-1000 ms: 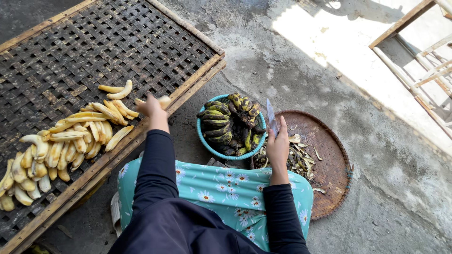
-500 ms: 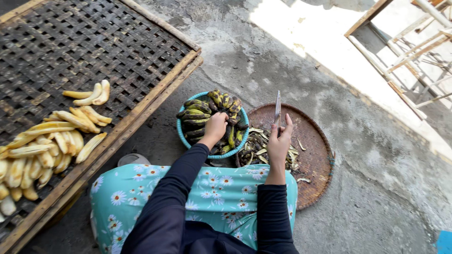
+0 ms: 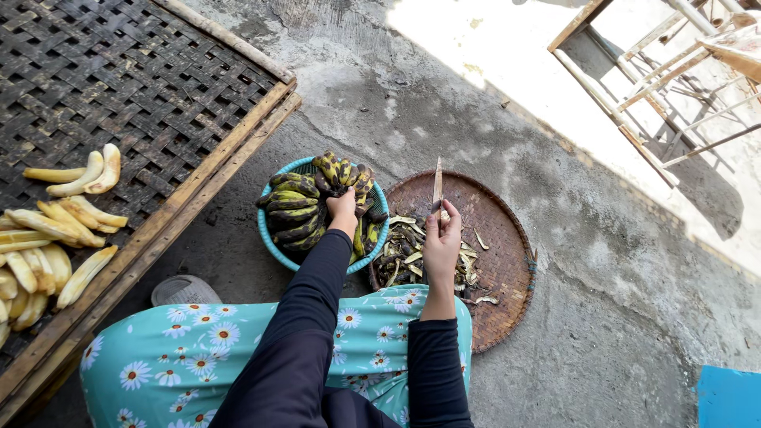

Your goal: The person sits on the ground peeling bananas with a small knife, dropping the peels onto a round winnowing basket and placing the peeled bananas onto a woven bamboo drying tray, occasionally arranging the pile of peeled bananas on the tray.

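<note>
The left hand (image 3: 342, 208) reaches forward with the arm stretched out, its grip down among the unpeeled bananas (image 3: 305, 208); whether it has closed on one cannot be told. The right hand (image 3: 441, 242) is raised over the round woven tray (image 3: 507, 261), grip clamped on a knife (image 3: 437, 184) with its blade pointing up. The bananas fill a blue basin (image 3: 273, 247). Peels (image 3: 406, 252) lie on the tray. Peeled bananas (image 3: 55, 238) rest on a woven rack (image 3: 119, 79).

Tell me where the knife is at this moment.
In the head view, the knife is upright in the right hand, right of centre, above the round woven tray of peels, beside the blue basin of bananas.
</note>
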A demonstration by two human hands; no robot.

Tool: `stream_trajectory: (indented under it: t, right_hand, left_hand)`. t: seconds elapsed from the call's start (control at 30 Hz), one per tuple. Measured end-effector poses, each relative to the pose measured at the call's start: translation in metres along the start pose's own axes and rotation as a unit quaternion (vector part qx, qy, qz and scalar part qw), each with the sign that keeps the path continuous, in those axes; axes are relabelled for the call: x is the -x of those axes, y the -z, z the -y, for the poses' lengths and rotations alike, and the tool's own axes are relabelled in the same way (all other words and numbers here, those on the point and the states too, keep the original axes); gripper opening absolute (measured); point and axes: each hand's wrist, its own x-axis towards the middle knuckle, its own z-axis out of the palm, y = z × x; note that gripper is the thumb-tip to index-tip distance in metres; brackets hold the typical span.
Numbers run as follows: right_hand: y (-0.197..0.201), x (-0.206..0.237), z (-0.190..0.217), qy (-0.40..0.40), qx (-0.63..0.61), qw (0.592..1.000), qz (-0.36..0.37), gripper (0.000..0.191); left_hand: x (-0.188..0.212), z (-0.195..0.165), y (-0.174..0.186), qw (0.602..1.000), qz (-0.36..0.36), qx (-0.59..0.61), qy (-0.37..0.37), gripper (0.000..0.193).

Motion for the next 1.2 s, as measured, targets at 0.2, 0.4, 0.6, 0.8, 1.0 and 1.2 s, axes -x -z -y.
stream_trajectory:
  t: [0.2,0.4,0.6,0.8,1.0,1.2]
  right_hand:
    - [0.002,-0.003,-0.012,-0.013,0.001,1.000,0.003,0.039]
    - [-0.004,-0.004,-0.014,-0.006,0.034,0.999,0.008,0.037]
    - [-0.011,-0.001,-0.014,-0.026,0.053,0.998,0.014,0.038]
    - [-0.020,0.001,-0.013,-0.030,0.045,0.998,0.036,0.038]
    - [-0.019,-0.002,-0.014,-0.035,0.059,0.997,0.038,0.039]
    - [-0.019,-0.005,-0.018,-0.026,0.040,0.998,0.048,0.039]
  left_hand:
    - [-0.011,-0.003,0.002,0.998,0.053,0.005,-0.023,0.039]
    - [-0.026,-0.017,0.028,0.970,0.196,-0.124,-0.071,0.032]
    - [-0.028,-0.029,0.094,0.856,0.295,-0.388,-0.173,0.035]
    - [0.002,-0.023,0.077,0.742,0.164,-0.585,-0.282,0.041]
    - [0.035,-0.010,0.051,0.807,0.100,-0.543,-0.210,0.040]
    - [0.039,0.022,0.050,0.979,0.045,-0.182,-0.081,0.036]
